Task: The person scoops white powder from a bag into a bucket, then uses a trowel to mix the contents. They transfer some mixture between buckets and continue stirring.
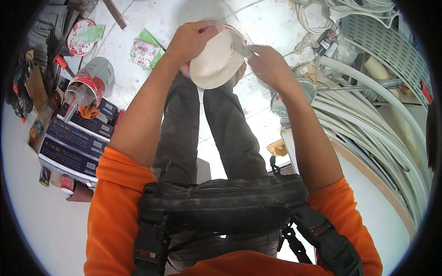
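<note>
A round bucket with a reddish rim stands on the floor beyond my knees, holding smooth cream-white paste. My left hand grips its upper left rim, fingers curled over the edge. Closed and slightly blurred, my right hand holds a scraper at the bucket's right side. The scraper's flat, paste-smeared blade lies against the paste near the rim; its handle is hidden in my fist. Part of the bucket's wall is hidden behind the paste edge and my legs.
At left, a grey bucket with tools sits by dark boxes. A paste-smeared green-edged board lies on the tiles. To the right are a clear container, coiled white pipes and a perforated green panel.
</note>
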A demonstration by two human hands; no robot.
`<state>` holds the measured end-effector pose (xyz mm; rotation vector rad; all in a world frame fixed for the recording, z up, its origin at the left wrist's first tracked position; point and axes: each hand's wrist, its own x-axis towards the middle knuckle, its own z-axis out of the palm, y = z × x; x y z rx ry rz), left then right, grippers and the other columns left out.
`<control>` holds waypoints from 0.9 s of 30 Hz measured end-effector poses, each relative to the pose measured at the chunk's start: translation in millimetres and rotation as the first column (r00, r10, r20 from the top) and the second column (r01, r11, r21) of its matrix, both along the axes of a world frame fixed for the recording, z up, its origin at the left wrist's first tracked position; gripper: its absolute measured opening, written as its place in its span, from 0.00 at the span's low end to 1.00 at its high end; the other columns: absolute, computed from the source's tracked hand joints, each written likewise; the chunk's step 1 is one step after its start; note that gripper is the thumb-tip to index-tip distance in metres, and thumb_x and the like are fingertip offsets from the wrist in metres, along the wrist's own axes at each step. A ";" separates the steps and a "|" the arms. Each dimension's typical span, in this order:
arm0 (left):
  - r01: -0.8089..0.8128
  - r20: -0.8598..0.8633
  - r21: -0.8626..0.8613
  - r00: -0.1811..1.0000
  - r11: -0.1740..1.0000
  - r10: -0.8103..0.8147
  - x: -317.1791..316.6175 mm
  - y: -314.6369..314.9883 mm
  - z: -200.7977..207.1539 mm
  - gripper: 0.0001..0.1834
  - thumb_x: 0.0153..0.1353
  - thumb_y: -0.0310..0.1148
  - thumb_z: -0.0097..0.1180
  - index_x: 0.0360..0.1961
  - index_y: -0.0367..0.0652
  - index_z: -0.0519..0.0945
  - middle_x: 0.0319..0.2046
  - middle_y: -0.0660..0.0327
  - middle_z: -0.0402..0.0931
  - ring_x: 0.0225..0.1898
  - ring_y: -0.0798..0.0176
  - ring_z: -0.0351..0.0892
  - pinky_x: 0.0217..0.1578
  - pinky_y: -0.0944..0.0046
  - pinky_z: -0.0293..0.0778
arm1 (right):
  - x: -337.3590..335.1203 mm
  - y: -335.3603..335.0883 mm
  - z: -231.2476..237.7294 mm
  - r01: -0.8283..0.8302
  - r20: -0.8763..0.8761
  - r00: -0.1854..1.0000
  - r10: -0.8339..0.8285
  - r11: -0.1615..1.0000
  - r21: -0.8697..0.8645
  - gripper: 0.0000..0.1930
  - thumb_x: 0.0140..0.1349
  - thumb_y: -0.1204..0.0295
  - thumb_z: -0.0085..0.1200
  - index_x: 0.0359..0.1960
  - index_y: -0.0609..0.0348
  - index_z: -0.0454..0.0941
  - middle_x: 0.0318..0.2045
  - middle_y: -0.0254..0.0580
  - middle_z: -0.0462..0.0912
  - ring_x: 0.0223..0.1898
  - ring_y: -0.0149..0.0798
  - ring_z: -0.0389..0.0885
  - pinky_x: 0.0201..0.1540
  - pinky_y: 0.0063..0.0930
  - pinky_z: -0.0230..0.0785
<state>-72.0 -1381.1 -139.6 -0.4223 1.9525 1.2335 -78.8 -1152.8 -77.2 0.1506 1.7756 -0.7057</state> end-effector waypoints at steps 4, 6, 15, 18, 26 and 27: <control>0.094 0.022 -0.065 0.995 0.993 -0.092 -0.6 6.5 0.7 0.28 0.68 0.58 0.55 0.53 0.46 0.87 0.41 0.51 0.87 0.43 0.54 0.86 0.48 0.59 0.78 | 44.1 -60.6 26.7 -0.280 -0.552 0.742 0.380 0.924 0.260 0.17 0.61 0.73 0.54 0.52 0.62 0.80 0.34 0.49 0.84 0.35 0.54 0.88 0.43 0.47 0.79; 0.058 0.014 -0.017 0.998 0.998 -0.057 -2.9 4.0 -6.0 0.28 0.68 0.59 0.55 0.53 0.47 0.87 0.42 0.51 0.87 0.43 0.54 0.85 0.49 0.59 0.78 | 69.8 -72.5 50.1 -0.348 -0.587 0.707 0.394 0.917 0.196 0.25 0.62 0.72 0.54 0.62 0.61 0.75 0.38 0.50 0.81 0.35 0.54 0.87 0.51 0.62 0.72; 0.002 -0.075 -0.033 0.997 0.999 -0.005 1.6 -1.5 -20.9 0.25 0.67 0.55 0.59 0.50 0.45 0.88 0.36 0.57 0.88 0.37 0.61 0.84 0.45 0.60 0.78 | 75.6 -67.7 30.3 -0.296 -0.623 0.683 0.381 0.924 0.240 0.27 0.62 0.74 0.53 0.66 0.53 0.73 0.45 0.52 0.77 0.33 0.57 0.87 0.31 0.44 0.82; -0.128 -0.146 0.049 0.980 0.991 0.134 13.4 -2.8 -10.3 0.22 0.67 0.49 0.62 0.51 0.42 0.88 0.38 0.56 0.88 0.40 0.64 0.84 0.46 0.62 0.79 | 97.2 -64.0 48.5 -0.338 -0.540 0.771 0.337 0.936 0.101 0.23 0.63 0.72 0.52 0.61 0.58 0.76 0.42 0.51 0.79 0.32 0.53 0.86 0.37 0.43 0.82; -0.118 -0.305 -0.258 0.952 0.959 0.035 27.0 6.7 29.5 0.20 0.68 0.39 0.63 0.55 0.37 0.85 0.50 0.50 0.87 0.50 0.63 0.84 0.56 0.65 0.76 | 104.6 -44.4 -0.2 -0.005 -0.459 0.881 0.120 0.969 0.245 0.24 0.68 0.70 0.52 0.67 0.42 0.73 0.38 0.51 0.79 0.32 0.56 0.85 0.37 0.47 0.80; -0.120 -0.348 -0.284 0.937 0.951 0.014 33.1 6.5 34.6 0.18 0.69 0.36 0.62 0.56 0.37 0.84 0.50 0.50 0.86 0.50 0.63 0.84 0.56 0.64 0.76 | 115.5 -49.2 -1.0 0.014 -0.424 0.902 0.080 0.976 0.215 0.24 0.68 0.69 0.52 0.67 0.41 0.72 0.39 0.51 0.79 0.33 0.57 0.84 0.38 0.47 0.79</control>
